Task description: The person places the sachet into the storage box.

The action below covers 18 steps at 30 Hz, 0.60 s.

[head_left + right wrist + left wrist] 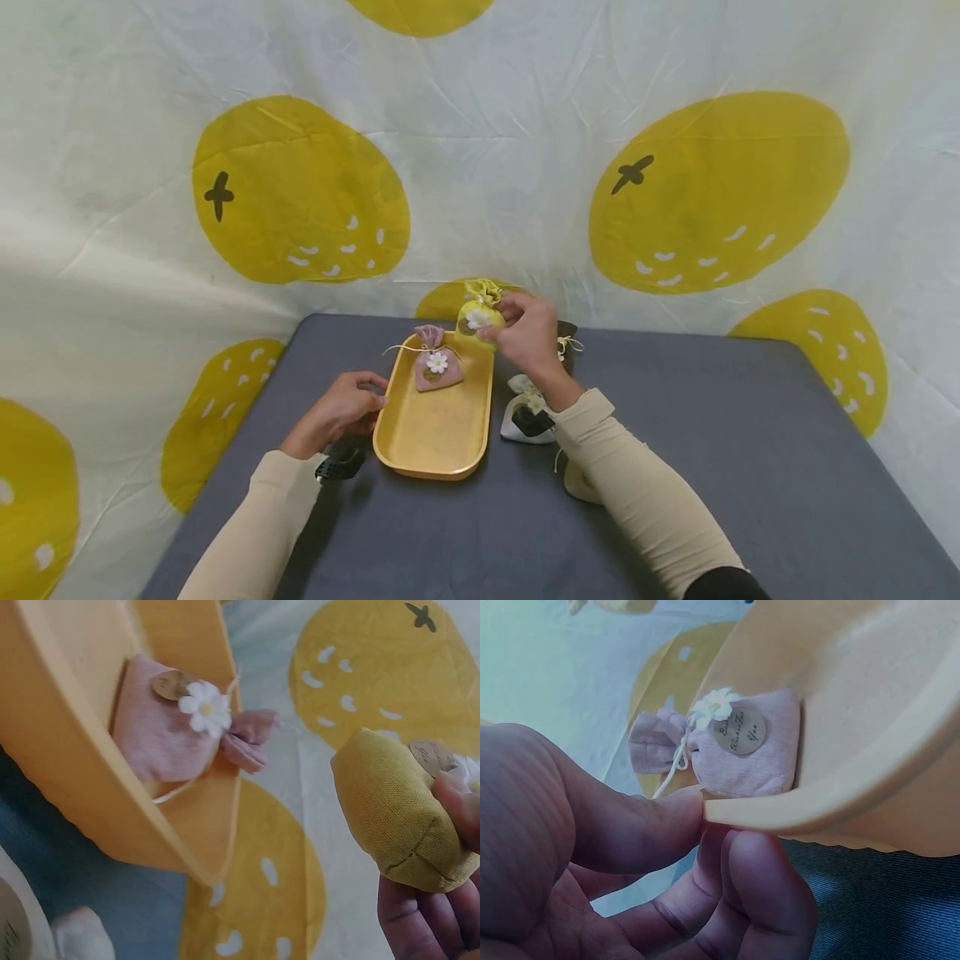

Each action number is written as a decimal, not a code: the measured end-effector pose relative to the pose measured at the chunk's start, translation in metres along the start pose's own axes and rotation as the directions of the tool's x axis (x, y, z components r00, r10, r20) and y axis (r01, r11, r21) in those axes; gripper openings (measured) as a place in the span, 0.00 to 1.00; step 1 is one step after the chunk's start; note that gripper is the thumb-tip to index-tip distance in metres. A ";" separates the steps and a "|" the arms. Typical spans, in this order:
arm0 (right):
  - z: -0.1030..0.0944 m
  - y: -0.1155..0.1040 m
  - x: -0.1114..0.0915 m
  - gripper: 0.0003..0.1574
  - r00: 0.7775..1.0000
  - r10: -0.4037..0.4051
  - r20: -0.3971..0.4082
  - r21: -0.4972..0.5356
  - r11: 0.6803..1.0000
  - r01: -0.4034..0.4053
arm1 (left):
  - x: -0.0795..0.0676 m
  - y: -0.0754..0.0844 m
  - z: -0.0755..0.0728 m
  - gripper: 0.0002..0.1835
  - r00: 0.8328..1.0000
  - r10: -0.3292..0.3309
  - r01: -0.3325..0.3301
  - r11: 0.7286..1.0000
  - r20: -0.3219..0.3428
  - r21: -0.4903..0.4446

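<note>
My left hand [348, 406] pinches the left rim of a yellow-orange tray [435, 433], thumb on top and fingers beneath, as the left wrist view shows. Inside the tray's far end lies a pink drawstring pouch [437, 367] with a white flower, a round tag and a cord. My right hand [528, 333] grips a yellow drawstring pouch [394, 810] in the air by the tray's far right corner. That pouch carries a white flower and a round tag too, and its gathered top points up in the head view.
Right of the tray, partly under my right arm, lie a white pouch [517, 421], a dark pouch [567, 333] farther back and a beige pouch [581, 485] nearer. The grey table [712, 433] ends at a fabric backdrop [510, 167] printed with yellow fruit.
</note>
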State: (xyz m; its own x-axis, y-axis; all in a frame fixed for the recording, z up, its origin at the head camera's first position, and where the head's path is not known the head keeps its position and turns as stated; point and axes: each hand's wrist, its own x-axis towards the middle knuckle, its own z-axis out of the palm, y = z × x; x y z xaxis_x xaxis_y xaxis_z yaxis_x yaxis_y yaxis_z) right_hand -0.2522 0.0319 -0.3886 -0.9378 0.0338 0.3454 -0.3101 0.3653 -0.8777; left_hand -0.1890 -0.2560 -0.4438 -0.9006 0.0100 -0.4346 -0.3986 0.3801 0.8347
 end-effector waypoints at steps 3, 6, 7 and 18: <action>0.007 0.002 -0.002 0.25 1.000 0.021 -0.014 -0.055 0.998 -0.022 | 0.000 0.000 0.000 0.19 1.000 0.003 -0.003 1.000 -0.001 -0.012; 0.012 0.005 -0.006 0.26 1.000 0.018 -0.018 -0.117 0.993 -0.020 | 0.001 0.000 0.000 0.20 1.000 0.006 -0.006 1.000 -0.001 -0.019; 0.014 0.007 -0.006 0.26 1.000 0.010 -0.020 -0.131 0.991 -0.013 | 0.001 0.000 0.001 0.19 1.000 0.007 -0.007 1.000 -0.001 -0.021; 0.028 0.022 -0.013 0.24 1.000 0.021 -0.018 -0.232 0.972 -0.024 | -0.001 0.001 0.001 0.19 1.000 0.001 -0.001 1.000 -0.005 -0.017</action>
State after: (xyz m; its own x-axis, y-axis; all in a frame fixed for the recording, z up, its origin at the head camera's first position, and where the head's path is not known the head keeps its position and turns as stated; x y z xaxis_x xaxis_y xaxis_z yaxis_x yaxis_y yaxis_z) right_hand -0.2513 0.0132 -0.4215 -0.9411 0.0582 0.3332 -0.2426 0.5701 -0.7849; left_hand -0.1885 -0.2547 -0.4431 -0.9017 0.0055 -0.4324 -0.4009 0.3644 0.8405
